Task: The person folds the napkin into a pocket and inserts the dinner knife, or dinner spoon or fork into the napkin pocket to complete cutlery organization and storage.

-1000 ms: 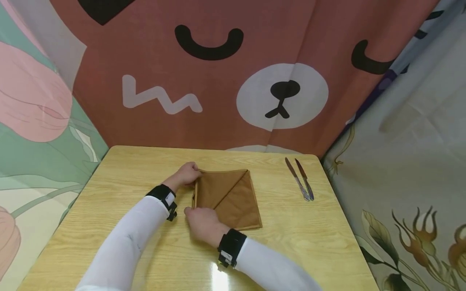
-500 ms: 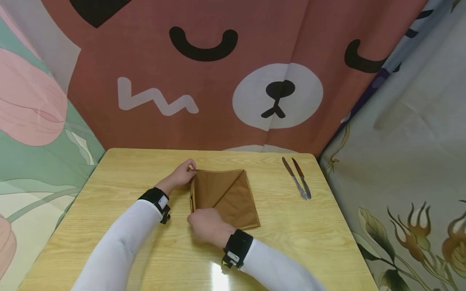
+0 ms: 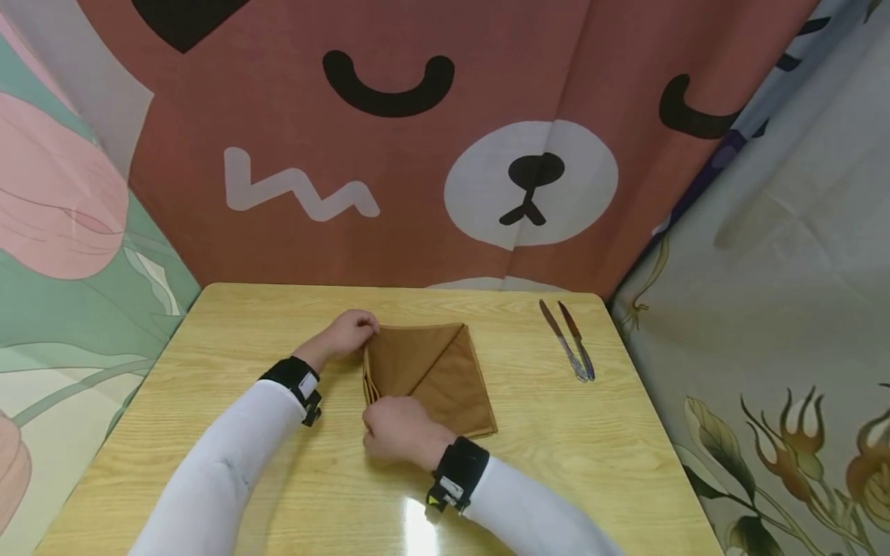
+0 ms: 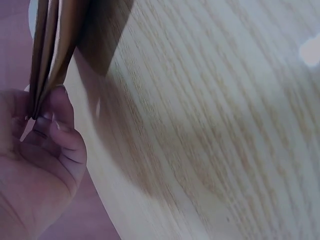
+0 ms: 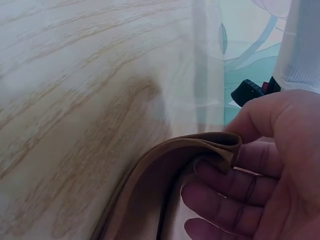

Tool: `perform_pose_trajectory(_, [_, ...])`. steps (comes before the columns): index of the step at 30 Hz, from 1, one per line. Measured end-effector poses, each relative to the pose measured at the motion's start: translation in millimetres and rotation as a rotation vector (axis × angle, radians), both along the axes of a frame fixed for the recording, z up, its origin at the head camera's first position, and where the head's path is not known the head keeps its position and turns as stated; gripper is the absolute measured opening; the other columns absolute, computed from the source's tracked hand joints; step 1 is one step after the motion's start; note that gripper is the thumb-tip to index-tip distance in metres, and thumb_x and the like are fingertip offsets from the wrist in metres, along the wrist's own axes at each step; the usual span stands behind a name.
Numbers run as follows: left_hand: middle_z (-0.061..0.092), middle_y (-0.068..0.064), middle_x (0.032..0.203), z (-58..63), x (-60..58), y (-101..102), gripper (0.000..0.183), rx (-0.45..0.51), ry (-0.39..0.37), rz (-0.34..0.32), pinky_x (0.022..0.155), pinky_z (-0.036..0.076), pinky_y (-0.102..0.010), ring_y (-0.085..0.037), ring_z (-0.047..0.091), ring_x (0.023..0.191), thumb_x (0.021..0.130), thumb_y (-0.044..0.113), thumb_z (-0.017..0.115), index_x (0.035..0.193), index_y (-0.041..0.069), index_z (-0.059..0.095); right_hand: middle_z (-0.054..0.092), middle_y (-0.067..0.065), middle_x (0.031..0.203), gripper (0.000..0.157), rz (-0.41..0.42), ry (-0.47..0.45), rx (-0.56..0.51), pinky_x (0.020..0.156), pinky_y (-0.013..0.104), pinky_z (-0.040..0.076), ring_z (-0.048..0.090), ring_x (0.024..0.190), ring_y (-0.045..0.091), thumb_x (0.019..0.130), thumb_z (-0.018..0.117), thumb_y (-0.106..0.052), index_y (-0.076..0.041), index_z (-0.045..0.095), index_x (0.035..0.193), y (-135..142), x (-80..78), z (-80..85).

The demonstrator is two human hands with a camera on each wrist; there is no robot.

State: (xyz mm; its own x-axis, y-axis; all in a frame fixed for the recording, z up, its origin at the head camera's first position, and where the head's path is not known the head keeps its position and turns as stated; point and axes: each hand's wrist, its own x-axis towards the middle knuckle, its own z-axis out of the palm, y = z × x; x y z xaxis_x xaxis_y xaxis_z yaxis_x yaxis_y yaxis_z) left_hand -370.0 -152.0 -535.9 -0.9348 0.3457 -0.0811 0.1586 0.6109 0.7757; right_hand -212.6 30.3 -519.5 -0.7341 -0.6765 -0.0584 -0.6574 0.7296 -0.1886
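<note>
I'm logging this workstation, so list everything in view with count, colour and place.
Folded cloth: 1, brown, flat near the table's middle, left edge in both hands
Table knives: 2, silvery handles, side by side at the table's far right
Wood-grain table: 1, pale yellow, beneath all these
Bear-print curtain: 1, reddish-brown, behind the table
Flower-print hangings: 2, one green and pink at left, one greyish at right
Wrist straps: 2, black, one per wrist
Sleeves: 2, white
Left hand: 1, bare, pinching the cloth's far-left corner
Right hand: 1, bare, gripping its near-left corner
</note>
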Motion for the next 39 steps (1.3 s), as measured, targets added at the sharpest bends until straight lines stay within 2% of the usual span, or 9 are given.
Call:
perform_pose_trajectory(4, [0.061,-0.012,0.101,0.2,-1.9,-1.2,0.022,0.031,-0.048,0.021,0.063,0.051,-0.035,-0.025,0.057,0.078,0.101,0.016,0.049,0.103,0.006,0.068,0.043,-0.012,0.053,0.030,0.011,-0.023,-0.024,0.040,0.025,0.035,0.043,0.048,0.005,0.083,0.063,-0.027,-0.023,0.049,0.056,3.1,-1.4,1.7])
perform_pose_trajectory(8, [0.061,-0.014,0.107,1.3,-3.7,-2.2,0.021,0.049,-0.053,0.026,0.065,0.052,-0.036,-0.027,0.059,0.079,0.099,0.014,0.051,0.108,0.004,0.068,0.042,-0.012,0.052,0.029,0.008,-0.062,-0.045,0.041,0.025,0.035,0.042,0.048,0.005,0.081,0.064,-0.026,-0.024,0.050,0.056,6.3,-3.2,5.4])
perform_pose_trajectory(13, [0.061,-0.013,0.102,6.6,-2.7,-2.4,0.021,0.063,-0.042,0.036,0.066,0.053,-0.039,-0.029,0.060,0.078,0.098,0.012,0.053,0.109,0.001,0.067,0.046,-0.014,0.055,0.024,0.008,-0.100,-0.095,0.043,0.023,0.036,0.044,0.050,0.004,0.080,0.064,-0.026,-0.025,0.053,0.059,11.0,-5.6,10.8])
perform_pose_trajectory(20, [0.062,-0.014,0.097,11.6,-3.9,-5.0,0.022,0.113,-0.049,0.060,0.071,0.053,-0.049,-0.034,0.060,0.078,0.100,0.014,0.051,0.102,0.001,0.069,0.045,-0.015,0.055,0.024,0.025,-0.143,-0.202,0.043,0.021,0.034,0.043,0.049,0.002,0.081,0.064,-0.026,-0.027,0.055,0.059,18.2,-7.4,21.0])
perform_pose_trajectory(23, [0.063,-0.012,0.093,12.7,-6.5,-6.6,0.024,0.134,-0.075,0.082,0.059,0.051,-0.042,-0.039,0.061,0.078,0.100,0.019,0.052,0.098,0.004,0.071,0.047,-0.016,0.056,0.024,0.043,-0.144,-0.232,0.043,0.020,0.035,0.044,0.049,0.001,0.082,0.064,-0.026,-0.028,0.056,0.059,21.1,-8.0,23.8])
perform_pose_trajectory(27, [0.062,-0.010,0.087,14.9,-9.2,-8.2,0.026,0.149,-0.118,0.091,0.045,0.037,-0.029,-0.044,0.061,0.078,0.099,0.023,0.052,0.096,0.006,0.071,0.049,-0.017,0.058,0.022,0.047,-0.160,-0.257,0.045,0.019,0.037,0.046,0.052,0.000,0.082,0.063,-0.026,-0.029,0.057,0.061,24.8,-7.0,26.3])
perform_pose_trajectory(29, [0.061,-0.008,0.087,16.8,-9.6,-8.2,0.025,0.154,-0.137,0.091,0.045,0.036,-0.029,-0.043,0.061,0.078,0.098,0.024,0.052,0.096,0.007,0.071,0.050,-0.017,0.059,0.021,0.044,-0.171,-0.268,0.047,0.019,0.038,0.047,0.053,0.000,0.083,0.062,-0.026,-0.029,0.059,0.063,26.8,-5.9,27.6])
perform_pose_trajectory(34, [0.059,-0.008,0.084,23.9,-9.2,-5.2,0.023,0.174,-0.179,0.117,0.052,0.044,-0.033,-0.036,0.060,0.075,0.097,0.024,0.055,0.096,0.007,0.070,0.052,-0.018,0.060,0.018,0.036,-0.213,-0.311,0.049,0.019,0.040,0.048,0.054,0.000,0.087,0.061,-0.027,-0.030,0.063,0.069,31.3,-3.2,30.9])
perform_pose_trajectory(39, [0.058,-0.007,0.081,28.6,-9.4,-0.4,0.026,0.196,-0.210,0.136,0.054,0.044,-0.030,-0.029,0.058,0.073,0.097,0.025,0.056,0.101,0.002,0.070,0.055,-0.019,0.064,0.017,0.019,-0.247,-0.325,0.051,0.019,0.042,0.050,0.056,0.000,0.090,0.059,-0.028,-0.032,0.065,0.075,36.1,-1.7,32.7])
